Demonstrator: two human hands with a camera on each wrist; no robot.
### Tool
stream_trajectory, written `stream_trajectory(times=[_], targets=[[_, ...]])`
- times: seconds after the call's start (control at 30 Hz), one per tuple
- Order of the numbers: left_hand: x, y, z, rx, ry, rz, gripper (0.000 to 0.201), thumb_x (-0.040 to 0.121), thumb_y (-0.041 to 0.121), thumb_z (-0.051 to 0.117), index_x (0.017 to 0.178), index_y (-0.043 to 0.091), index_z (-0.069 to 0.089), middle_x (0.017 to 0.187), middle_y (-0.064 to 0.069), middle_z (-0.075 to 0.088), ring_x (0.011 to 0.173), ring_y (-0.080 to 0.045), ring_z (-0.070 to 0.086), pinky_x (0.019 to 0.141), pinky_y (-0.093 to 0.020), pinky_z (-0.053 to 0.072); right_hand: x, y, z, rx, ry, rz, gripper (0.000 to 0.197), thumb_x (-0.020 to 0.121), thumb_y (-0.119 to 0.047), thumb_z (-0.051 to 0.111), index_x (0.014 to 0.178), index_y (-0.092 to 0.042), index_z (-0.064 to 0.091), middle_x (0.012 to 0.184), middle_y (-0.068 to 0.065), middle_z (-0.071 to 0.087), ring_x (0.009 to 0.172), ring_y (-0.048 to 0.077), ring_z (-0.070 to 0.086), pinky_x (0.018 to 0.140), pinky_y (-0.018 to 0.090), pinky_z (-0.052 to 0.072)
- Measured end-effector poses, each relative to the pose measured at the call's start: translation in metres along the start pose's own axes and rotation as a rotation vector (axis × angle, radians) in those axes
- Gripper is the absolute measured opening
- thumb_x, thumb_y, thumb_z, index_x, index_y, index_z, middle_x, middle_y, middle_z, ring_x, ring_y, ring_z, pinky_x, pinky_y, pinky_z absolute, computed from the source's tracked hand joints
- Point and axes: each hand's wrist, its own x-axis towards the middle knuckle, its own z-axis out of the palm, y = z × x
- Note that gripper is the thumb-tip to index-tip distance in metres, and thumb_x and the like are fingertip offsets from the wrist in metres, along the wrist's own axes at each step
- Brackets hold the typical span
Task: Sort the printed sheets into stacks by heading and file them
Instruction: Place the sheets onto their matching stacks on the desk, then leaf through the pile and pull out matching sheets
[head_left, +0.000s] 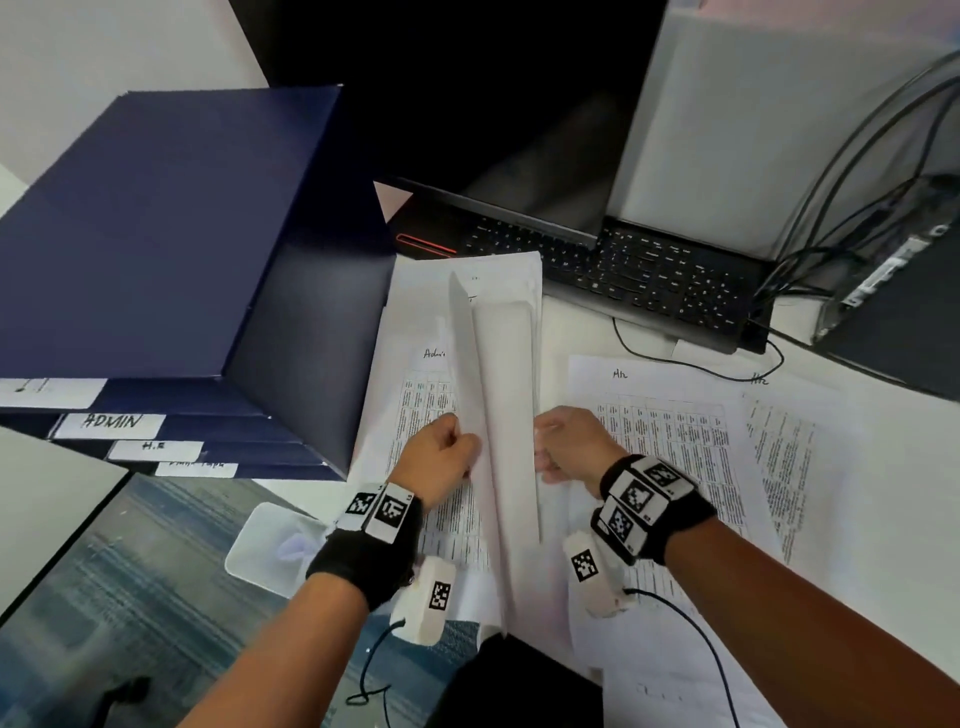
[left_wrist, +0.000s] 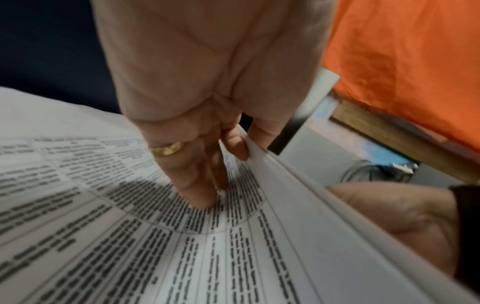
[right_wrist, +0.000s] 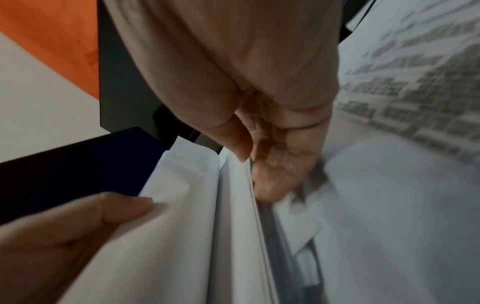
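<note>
left hand (head_left: 439, 457): curled round the left edge of the raised sheets (head_left: 501, 395), thumb on top; in the left wrist view fingertips (left_wrist: 200, 197) pressing down on the printed table sheet underneath, gold ring on one finger

right hand (head_left: 571, 444): pinching the right edge of the same raised sheets, fingers curled in behind the paper, thumb in front in the right wrist view

raised sheets: a thin white bundle held up between both hands, long edges lifted off the surface (head_left: 883, 467), blank side showing, right over the Admin stack

Admin stack (head_left: 415, 410): flat under and left of the held bundle, handwritten "Adm.." heading peeking out beside the left hand, print in table columns

HR stack (head_left: 670, 436): flat just right of the right hand, handwritten heading at the top, another text sheet (head_left: 795, 457) overlapping its right side

folders (head_left: 171, 234): dark blue pile left of the papers, well clear of both hands, white tabs along the near edge, "ADMIN" tab (head_left: 111, 423) readable, one below looks like "H.R", others too blurry to read

keyboard (head_left: 623, 270): black, behind the papers, far corner of the Admin stack lying over its near edge

cable (head_left: 696, 364): thin black, looping over the surface behind the HR stack

plastic tray (head_left: 270, 551): small, translucent, near the left wrist at the surface edge
</note>
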Motion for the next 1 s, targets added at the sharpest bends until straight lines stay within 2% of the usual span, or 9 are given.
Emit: stream_trajectory(times=[0.1, 0.23, 0.37, 0.5, 0.57, 0.67, 0.8, 0.93, 1.0], targets=[[0.001, 0.004, 0.016, 0.258, -0.089, 0.038, 0.027, 0.09, 0.038, 0.055, 0.075, 0.016, 0.047, 0.068, 0.003, 0.054, 0.065, -0.016, 0.052, 0.063, -0.026, 0.043, -0.008, 0.009, -0.024, 0.094, 0.091, 0.015, 0.018, 0.093, 0.003, 0.043, 0.097, -0.009, 0.056, 0.071, 0.009, 0.054, 0.055, 0.018, 0.048, 0.048, 0.024, 0.042], [0.0, 0.012, 0.031, 0.481, -0.118, -0.001, 0.041, 0.088, 0.058, 0.047, 0.095, 0.017, 0.053, 0.087, 0.002, 0.059, 0.08, -0.018, 0.059, 0.069, -0.028, 0.047, -0.014, 0.033, -0.062, -0.086, 0.318, -0.074, 0.024, 0.088, -0.003, 0.045, 0.1, 0.009, 0.062, 0.084, 0.028, 0.062, 0.065, 0.02, 0.049, 0.059, 0.03, 0.042], [-0.002, 0.029, 0.055, 0.607, -0.045, 0.073, 0.032, 0.089, 0.047, 0.049, 0.102, 0.018, 0.055, 0.098, 0.001, 0.06, 0.087, -0.021, 0.061, 0.076, -0.031, 0.051, -0.025, 0.058, -0.108, -0.195, 0.537, -0.042, 0.034, 0.09, -0.015, 0.042, 0.06, -0.005, 0.056, 0.058, 0.011, 0.054, 0.056, 0.019, 0.048, 0.059, 0.028, 0.044], [-0.006, 0.045, 0.093, 0.565, -0.051, 0.128, 0.031, 0.094, 0.032, 0.049, 0.114, 0.01, 0.054, 0.11, -0.007, 0.062, 0.1, -0.024, 0.06, 0.085, -0.031, 0.049, -0.032, 0.084, -0.142, -0.261, 0.608, 0.105, 0.036, 0.082, -0.019, 0.052, 0.116, -0.015, 0.062, 0.12, 0.012, 0.06, 0.103, 0.03, 0.06, 0.09, 0.038, 0.053], [-0.007, 0.048, 0.108, 0.52, -0.093, 0.051, 0.041, 0.093, 0.035, 0.052, 0.122, 0.008, 0.046, 0.106, -0.006, 0.058, 0.096, -0.023, 0.058, 0.082, -0.029, 0.045, -0.035, 0.094, -0.15, -0.113, 0.593, 0.149, 0.051, 0.08, -0.013, 0.058, 0.13, -0.008, 0.047, 0.128, 0.013, 0.053, 0.102, 0.028, 0.058, 0.083, 0.035, 0.052], [-0.007, 0.045, 0.119, 0.406, -0.074, 0.021, 0.043, 0.09, 0.025, 0.059, 0.126, 0.009, 0.043, 0.107, -0.008, 0.063, 0.09, -0.024, 0.061, 0.076, -0.027, 0.047, -0.042, 0.099, -0.153, 0.0, 0.53, 0.136, 0.037, 0.084, -0.006, 0.062, 0.118, -0.005, 0.048, 0.107, 0.009, 0.059, 0.09, 0.021, 0.059, 0.063, 0.025, 0.045], [-0.013, 0.041, 0.123, 0.365, -0.004, 0.159, 0.044, 0.09, 0.001, 0.051, 0.131, 0.015, 0.048, 0.117, -0.007, 0.066, 0.094, -0.02, 0.064, 0.076, -0.02, 0.046, -0.039, 0.111, -0.158, 0.023, 0.5, 0.115, 0.02, 0.083, -0.001, 0.065, 0.103, -0.002, 0.061, 0.092, 0.006, 0.063, 0.088, 0.027, 0.06, 0.081, 0.04, 0.055], [-0.023, 0.026, 0.127, 0.423, -0.08, 0.402, 0.041, 0.091, -0.004, 0.049, 0.125, 0.016, 0.06, 0.131, -0.006, 0.059, 0.116, -0.019, 0.059, 0.103, -0.024, 0.041, -0.033, 0.118, -0.165, 0.065, 0.45, 0.123, 0.014, 0.082, 0.005, 0.063, 0.086, -0.009, 0.062, 0.085, 0.011, 0.065, 0.068, 0.023, 0.058, 0.057, 0.03, 0.047], [-0.024, 0.016, 0.13, 0.405, -0.119, 0.455, 0.042, 0.089, -0.006, 0.051, 0.122, 0.018, 0.062, 0.136, -0.005, 0.055, 0.119, -0.019, 0.057, 0.106, -0.031, 0.044, -0.031, 0.117, -0.168, 0.067, 0.4, 0.116, 0.021, 0.082, 0.01, 0.056, 0.078, -0.01, 0.06, 0.079, 0.009, 0.061, 0.066, 0.022, 0.055, 0.053, 0.028, 0.043]])
